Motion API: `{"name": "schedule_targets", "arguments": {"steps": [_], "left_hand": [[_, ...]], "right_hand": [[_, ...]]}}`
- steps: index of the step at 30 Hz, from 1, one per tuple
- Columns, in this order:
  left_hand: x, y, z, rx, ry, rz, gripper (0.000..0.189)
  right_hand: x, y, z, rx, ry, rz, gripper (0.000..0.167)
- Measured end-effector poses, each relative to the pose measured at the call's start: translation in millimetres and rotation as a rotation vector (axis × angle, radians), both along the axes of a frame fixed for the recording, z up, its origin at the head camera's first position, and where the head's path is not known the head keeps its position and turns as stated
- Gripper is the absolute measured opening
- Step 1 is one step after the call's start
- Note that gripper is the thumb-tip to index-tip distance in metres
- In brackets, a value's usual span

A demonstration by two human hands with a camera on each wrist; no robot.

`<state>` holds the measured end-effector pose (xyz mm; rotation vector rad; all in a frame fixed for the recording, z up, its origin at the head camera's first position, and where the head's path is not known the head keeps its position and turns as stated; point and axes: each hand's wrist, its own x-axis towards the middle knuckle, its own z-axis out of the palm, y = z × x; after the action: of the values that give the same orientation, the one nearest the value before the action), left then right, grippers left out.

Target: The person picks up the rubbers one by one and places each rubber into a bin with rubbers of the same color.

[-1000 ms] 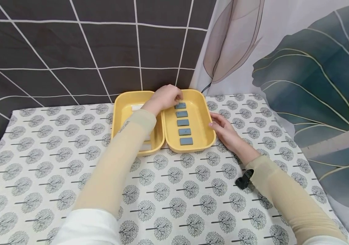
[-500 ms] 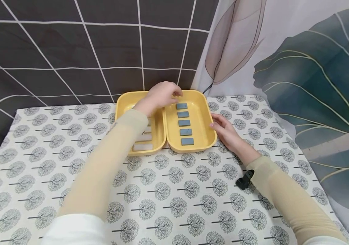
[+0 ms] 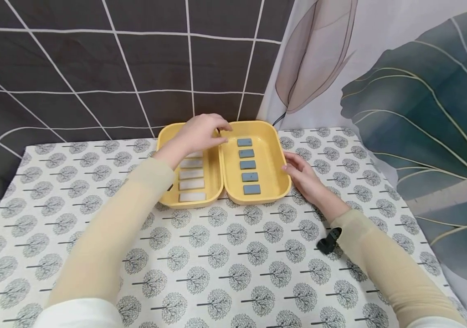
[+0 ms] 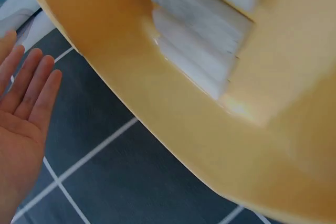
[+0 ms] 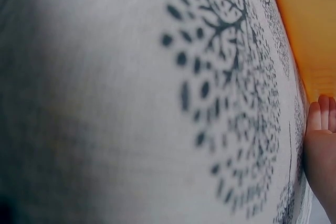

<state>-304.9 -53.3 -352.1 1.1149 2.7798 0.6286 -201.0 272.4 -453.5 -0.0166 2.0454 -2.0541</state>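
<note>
Two yellow trays stand side by side against the back wall. In the head view my left hand (image 3: 201, 132) is over the back of the left tray (image 3: 167, 197), its fingertips close to the rims where the trays meet. The left wrist view shows its bare palm and straight fingers (image 4: 23, 85). A column of flat white blocks (image 3: 192, 173) lies in the left tray, the farthest part hidden by the hand. Several blue-grey blocks (image 3: 249, 176) form a column in the right tray (image 3: 276, 182). My right hand (image 3: 303, 176) rests against that tray's right side, thumb at the rim.
A white cloth (image 3: 233, 273) printed with trees covers the table. Behind the trays hangs dark fabric with a white grid (image 3: 151, 64). A pale curtain (image 3: 381, 27) with leaf prints hangs at the right. A black device (image 3: 329, 240) sits at the right wrist.
My left hand has left the farthest blue-grey block and moved left over the other tray, its fingers straightening. More white blocks now show. The right hand stays at the rim.
</note>
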Motion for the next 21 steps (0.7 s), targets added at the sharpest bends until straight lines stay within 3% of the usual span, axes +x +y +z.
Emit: {"name": "schedule_targets", "arguments": {"steps": [4,10,14,21], "left_hand": [[10.0,-11.9,3.4,0.027,-0.004,0.025,0.035],[19.9,-20.7,19.0,0.046,0.041,0.016,0.037],[24.9,-28.9,26.6,0.032,0.077,0.019,0.040],[42.7,-54.2,32.3,-0.048,0.102,0.089,0.052]], "right_hand": [[-0.1,0.7,-0.7,0.002,0.002,0.004,0.062],[-0.4,0.5,-0.4,0.002,-0.002,-0.002,0.061],[-0.8,0.5,-0.1,0.002,-0.006,0.001,0.061],[0.0,-0.4,1.0,0.005,-0.023,0.001,0.062]]}}
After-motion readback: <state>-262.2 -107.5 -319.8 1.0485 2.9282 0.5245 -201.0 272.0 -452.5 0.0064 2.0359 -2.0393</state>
